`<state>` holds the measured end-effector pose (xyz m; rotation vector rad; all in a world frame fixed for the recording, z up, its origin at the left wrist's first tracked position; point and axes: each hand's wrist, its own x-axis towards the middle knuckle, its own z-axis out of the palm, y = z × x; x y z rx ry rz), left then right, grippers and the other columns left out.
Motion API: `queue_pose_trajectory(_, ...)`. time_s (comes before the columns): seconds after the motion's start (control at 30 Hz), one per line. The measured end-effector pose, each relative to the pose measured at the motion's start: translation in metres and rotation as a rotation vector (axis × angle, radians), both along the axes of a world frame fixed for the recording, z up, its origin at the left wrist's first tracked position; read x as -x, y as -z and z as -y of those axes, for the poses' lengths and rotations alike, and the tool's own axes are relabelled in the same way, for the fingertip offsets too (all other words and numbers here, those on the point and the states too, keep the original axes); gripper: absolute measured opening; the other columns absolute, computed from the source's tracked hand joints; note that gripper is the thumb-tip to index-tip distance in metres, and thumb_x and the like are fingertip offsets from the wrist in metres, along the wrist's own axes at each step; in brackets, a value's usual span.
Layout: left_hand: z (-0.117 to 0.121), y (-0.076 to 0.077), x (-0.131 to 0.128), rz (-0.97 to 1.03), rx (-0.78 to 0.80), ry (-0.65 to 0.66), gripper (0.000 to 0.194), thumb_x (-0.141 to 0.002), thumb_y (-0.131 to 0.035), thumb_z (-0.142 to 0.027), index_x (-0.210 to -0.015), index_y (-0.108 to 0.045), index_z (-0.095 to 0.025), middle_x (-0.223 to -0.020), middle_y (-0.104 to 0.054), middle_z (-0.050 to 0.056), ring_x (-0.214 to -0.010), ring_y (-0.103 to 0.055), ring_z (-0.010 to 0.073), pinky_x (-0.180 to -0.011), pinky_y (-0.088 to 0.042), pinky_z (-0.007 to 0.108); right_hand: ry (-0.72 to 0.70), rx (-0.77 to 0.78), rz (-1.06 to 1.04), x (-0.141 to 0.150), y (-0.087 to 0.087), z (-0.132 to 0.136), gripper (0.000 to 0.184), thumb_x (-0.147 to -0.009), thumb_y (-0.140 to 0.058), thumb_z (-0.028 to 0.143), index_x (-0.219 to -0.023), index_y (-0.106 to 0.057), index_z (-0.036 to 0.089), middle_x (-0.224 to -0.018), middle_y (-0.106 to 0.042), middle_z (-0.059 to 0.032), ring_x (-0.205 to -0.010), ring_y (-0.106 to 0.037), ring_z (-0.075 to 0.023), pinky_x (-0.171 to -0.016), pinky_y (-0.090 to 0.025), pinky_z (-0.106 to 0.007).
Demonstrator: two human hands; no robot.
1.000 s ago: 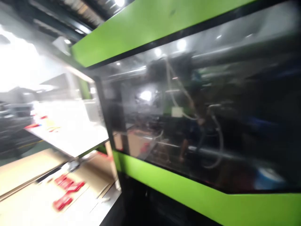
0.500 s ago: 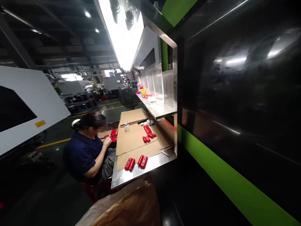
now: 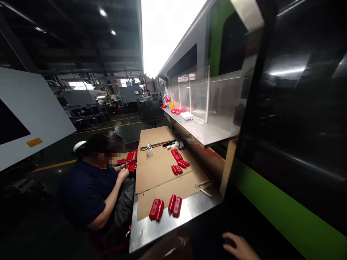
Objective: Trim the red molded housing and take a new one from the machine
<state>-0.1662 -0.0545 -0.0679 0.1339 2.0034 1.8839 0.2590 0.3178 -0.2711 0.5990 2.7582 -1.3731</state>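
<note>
Head view: right hand point(image 3: 238, 247) low at right, grip released, red parts point(image 3: 156, 209) on the counter point(image 3: 145, 231).

Thumb and finger apart, hand over a dark area just off the counter's near edge, well apart from the parts. Left hand out of frame, can't tell its grip. Red parts sit in two clusters: one near the front edge, one farther back on the cardboard point(image 3: 157, 164). Cutters point(image 3: 203, 190) with pale handles lie at right, near the front edge; white bottle point(image 3: 150, 150) upright farther back. Seated person point(image 3: 92, 191) at left holds a red piece point(image 3: 131, 166) in both hands. White box point(image 3: 187, 115) with cable on the raised metal shelf point(image 3: 208, 135).
</note>
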Motion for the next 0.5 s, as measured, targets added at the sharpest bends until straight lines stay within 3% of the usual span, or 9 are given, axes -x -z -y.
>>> queue_pose_trajectory(0.07, 0.015, 0.016, 0.032, 0.029, -0.005, 0.057, 0.100, -0.089, 0.020, -0.048, -0.103, -0.068, -0.002, -0.125, -0.057, 0.005, -0.119, -0.060, 0.0367, -0.071, -0.052, 0.036, -0.120, -0.091, 0.036, 0.061, 0.006, -0.014, 0.043, -0.091, -0.072, 0.031, -0.131, -0.061, 0.020, -0.140, -0.059, -0.0097, -0.130, -0.055, -0.0296, -0.113, -0.043, -0.054)
queue_pose_trajectory(0.13, 0.028, 0.029, 0.056, 0.037, -0.046, 0.048, 0.108, -0.086, 0.024, -0.055, -0.105, -0.069, -0.004, -0.114, -0.062, 0.004, -0.115, -0.064, 0.0332, -0.079, -0.054, 0.043, -0.175, -0.195, 0.067, 0.124, 0.007, -0.029, 0.072, -0.084, -0.079, 0.027, -0.148, -0.046, 0.022, -0.159, -0.038, -0.0125, -0.147, -0.033, -0.0347, -0.122, -0.027, -0.058)
queue_pose_trajectory(0.2, 0.038, 0.038, 0.072, 0.030, -0.098, 0.003, 0.086, -0.096, -0.013, -0.075, -0.123, -0.065, -0.012, -0.104, -0.072, 0.007, -0.104, -0.072, 0.0254, -0.091, -0.059, 0.045, -0.198, -0.271, 0.134, 0.177, 0.007, -0.045, 0.086, -0.079, -0.083, 0.030, -0.153, -0.039, 0.022, -0.165, -0.026, -0.0130, -0.152, -0.019, -0.0387, -0.125, -0.015, -0.061)
queue_pose_trajectory(0.27, 0.043, 0.043, 0.081, 0.034, -0.131, -0.020, 0.092, -0.085, -0.033, -0.086, -0.137, -0.055, -0.013, -0.107, -0.075, 0.010, -0.104, -0.072, 0.0266, -0.098, -0.055, 0.052, -0.203, -0.309, 0.212, 0.215, 0.007, -0.058, 0.079, -0.082, -0.081, 0.036, -0.150, -0.044, 0.022, -0.163, -0.030, -0.0129, -0.151, -0.021, -0.0396, -0.124, -0.014, -0.063)
queue_pose_trajectory(0.33, 0.044, 0.046, 0.085, 0.041, -0.150, -0.037, 0.105, -0.066, -0.050, -0.092, -0.144, -0.050, -0.023, -0.117, -0.073, 0.016, -0.109, -0.071, 0.0315, -0.097, -0.054, 0.056, -0.179, -0.327, 0.261, 0.234, 0.006, -0.067, 0.066, -0.088, -0.075, 0.040, -0.146, -0.049, 0.021, -0.159, -0.038, -0.0129, -0.148, -0.030, -0.0381, -0.122, -0.020, -0.064)
queue_pose_trajectory(0.37, 0.045, 0.046, 0.086, 0.046, -0.151, -0.042, 0.101, -0.064, -0.051, -0.092, -0.144, -0.051, -0.032, -0.119, -0.073, 0.013, -0.113, -0.069, 0.0351, -0.094, -0.055, 0.058, -0.156, -0.335, 0.269, 0.238, 0.006, -0.069, 0.061, -0.090, -0.072, 0.041, -0.143, -0.051, 0.020, -0.157, -0.041, -0.0128, -0.146, -0.034, -0.0371, -0.120, -0.024, -0.064)
queue_pose_trajectory(0.43, 0.046, 0.044, 0.086, 0.058, -0.137, -0.043, 0.082, -0.078, -0.040, -0.089, -0.140, -0.056, -0.038, -0.116, -0.074, 0.004, -0.119, -0.065, 0.0389, -0.094, -0.056, 0.061, -0.096, -0.354, 0.260, 0.231, 0.006, -0.066, 0.055, -0.090, -0.072, 0.039, -0.139, -0.055, 0.020, -0.154, -0.045, -0.0124, -0.143, -0.039, -0.0356, -0.118, -0.029, -0.062)
queue_pose_trajectory(0.5, 0.047, 0.039, 0.086, 0.068, -0.106, -0.038, 0.068, -0.094, -0.029, -0.076, -0.139, -0.057, -0.033, -0.109, -0.074, -0.001, -0.120, -0.064, 0.0373, -0.095, -0.055, 0.065, -0.030, -0.374, 0.221, 0.205, 0.008, -0.055, 0.057, -0.085, -0.077, 0.035, -0.136, -0.057, 0.019, -0.151, -0.048, -0.0131, -0.141, -0.041, -0.0356, -0.119, -0.030, -0.060)
